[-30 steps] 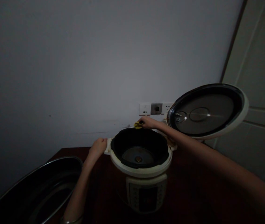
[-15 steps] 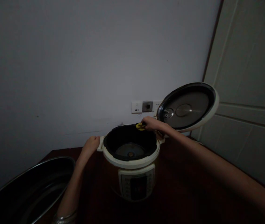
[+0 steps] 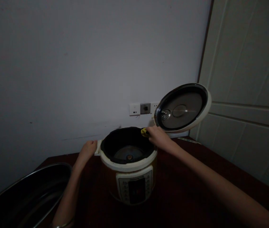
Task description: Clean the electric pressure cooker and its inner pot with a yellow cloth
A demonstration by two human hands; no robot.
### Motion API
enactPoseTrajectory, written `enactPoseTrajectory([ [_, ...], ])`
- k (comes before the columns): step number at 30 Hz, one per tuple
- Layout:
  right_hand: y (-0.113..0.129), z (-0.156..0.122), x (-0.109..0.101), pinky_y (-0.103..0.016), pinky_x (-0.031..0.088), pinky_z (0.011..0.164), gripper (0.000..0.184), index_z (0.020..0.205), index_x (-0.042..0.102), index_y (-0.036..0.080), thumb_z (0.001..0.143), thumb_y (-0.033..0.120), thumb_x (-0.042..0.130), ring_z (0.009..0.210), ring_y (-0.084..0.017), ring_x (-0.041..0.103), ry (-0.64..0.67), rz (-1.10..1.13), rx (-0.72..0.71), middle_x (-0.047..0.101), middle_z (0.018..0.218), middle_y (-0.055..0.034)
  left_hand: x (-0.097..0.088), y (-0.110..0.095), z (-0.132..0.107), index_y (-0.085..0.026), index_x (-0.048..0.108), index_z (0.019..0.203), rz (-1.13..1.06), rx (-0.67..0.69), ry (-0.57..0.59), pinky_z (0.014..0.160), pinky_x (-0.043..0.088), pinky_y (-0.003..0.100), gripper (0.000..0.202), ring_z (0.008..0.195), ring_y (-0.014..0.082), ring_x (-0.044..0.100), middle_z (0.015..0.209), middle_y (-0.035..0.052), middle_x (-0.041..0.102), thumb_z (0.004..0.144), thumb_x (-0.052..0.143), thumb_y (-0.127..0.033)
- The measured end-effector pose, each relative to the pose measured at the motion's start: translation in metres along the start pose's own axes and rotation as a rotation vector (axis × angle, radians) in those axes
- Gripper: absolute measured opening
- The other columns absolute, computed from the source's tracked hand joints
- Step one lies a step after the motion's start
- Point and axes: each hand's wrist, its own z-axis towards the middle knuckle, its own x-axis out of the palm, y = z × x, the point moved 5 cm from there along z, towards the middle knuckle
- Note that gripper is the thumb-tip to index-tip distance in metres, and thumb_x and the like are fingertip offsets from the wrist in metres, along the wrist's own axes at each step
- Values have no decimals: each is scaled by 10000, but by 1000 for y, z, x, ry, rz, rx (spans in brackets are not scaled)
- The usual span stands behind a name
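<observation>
An electric pressure cooker (image 3: 129, 164) stands on the dark red table, its inside dark with a small round knob at the bottom centre. Its lid (image 3: 181, 109) is hinged up on the right, inner metal face showing. My left hand (image 3: 88, 148) is closed around the cooker's white left handle (image 3: 98, 148). In my right hand (image 3: 158, 136) is a yellow cloth or sponge (image 3: 144, 132), pressed at the right back part of the cooker's rim. The fingers partly cover the yellow piece, so I cannot tell its exact kind.
A large dark basin (image 3: 30, 196) with a shiny rim sits at the left, beside my left forearm. Behind the cooker is a pale wall with sockets (image 3: 140, 109). A panelled door (image 3: 248, 104) stands at the right. The table (image 3: 184, 177) extends to the right.
My right hand with the yellow piece has slid along the rim, rightward and toward me. My left hand stays at the handle. The whole view has shifted slightly.
</observation>
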Motion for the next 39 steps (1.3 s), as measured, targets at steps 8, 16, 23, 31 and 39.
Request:
enactPoseTrajectory([
  [8,31,-64,-17,-320,438,725,355,1099,589,123,777,58,454,914,-245,631,-7,54,-53,670,1013,-124,0,-2,-3,-165,561,565,35,-9,45,670,422,278,372,731,210,602,752,150,674,841,330,-259],
  [16,100,-91,-33,-335,510,629,286,1073,591,105,808,64,494,852,-269,660,83,11,-250,677,994,-153,-5,-8,-8,-153,578,547,17,-26,53,634,404,277,383,685,206,580,680,125,647,828,341,-261],
  [23,140,-89,-31,-320,504,657,176,1013,588,99,860,96,500,823,-224,638,-133,112,-625,669,942,-120,1,-1,-4,-145,575,561,-6,-55,34,645,384,279,359,682,191,550,653,102,613,821,347,-241],
  [31,157,-33,-29,-259,455,665,317,1047,614,161,778,34,504,847,-177,640,52,323,-899,693,982,-88,3,4,-2,-173,510,510,-112,-67,27,595,372,267,317,619,172,508,553,31,535,782,370,-254],
  [39,154,29,-6,-268,425,907,533,1174,610,160,724,-64,432,1041,-154,605,175,634,-1071,665,1146,-85,7,4,0,-193,476,467,-229,-38,68,553,366,264,293,592,176,501,495,1,497,741,384,-243],
])
